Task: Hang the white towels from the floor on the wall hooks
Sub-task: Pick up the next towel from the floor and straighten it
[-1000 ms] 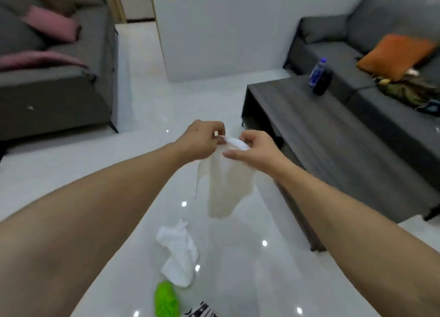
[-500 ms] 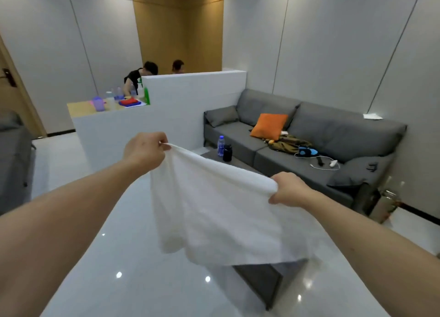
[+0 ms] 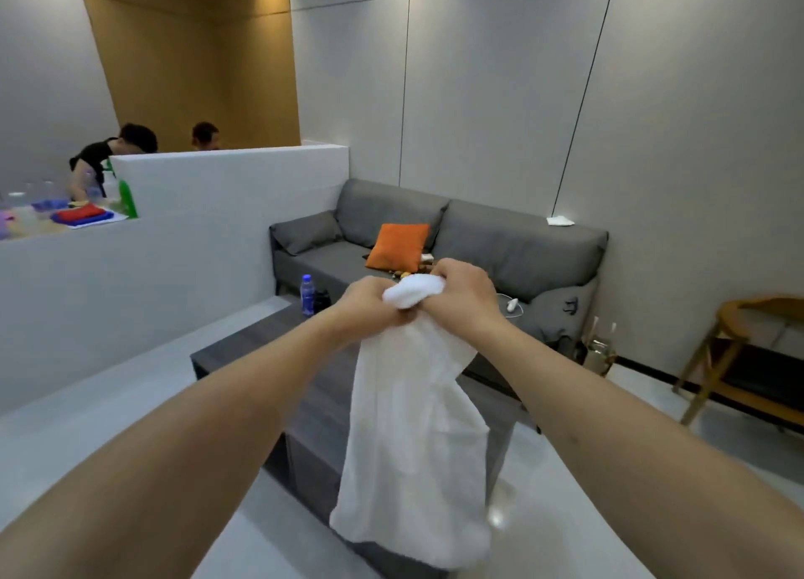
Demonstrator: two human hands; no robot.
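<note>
The towel (image 3: 409, 426) hangs in mid-air above the near end of the bench (image 3: 261, 361), bunched at its top between the left hand (image 3: 370, 309) and right hand (image 3: 461, 298), each grip curled tight on the cloth. It is off the floor but not yet hung. No hook shows on the wall (image 3: 478, 100) behind the sofa (image 3: 500, 248); the floor's other towels are out of view.

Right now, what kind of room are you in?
Probably a lounge or living room: a long grey fabric sofa with an orange square cushion stands by the wall, and a dark wooden coffee table sits before it.
</note>
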